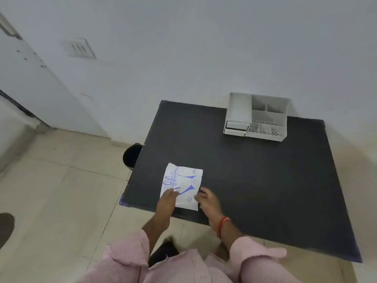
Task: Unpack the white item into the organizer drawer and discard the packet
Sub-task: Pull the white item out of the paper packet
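A flat white packet (183,181) with blue glove print lies near the front left corner of the black table (255,180). My left hand (167,199) rests on the packet's near left edge, fingers on top of it. Touching the packet's near right edge with its fingertips is my right hand (208,203). Whether either hand grips the packet I cannot tell. The white organizer (258,117) stands at the table's far right, against the wall. Its small drawer (236,127) at the lower left is pulled out slightly.
A black bin (132,156) stands on the tiled floor beside the table's left edge. The grey wall runs behind the table. A door frame is at the far left. My pink sleeves fill the bottom of the view.
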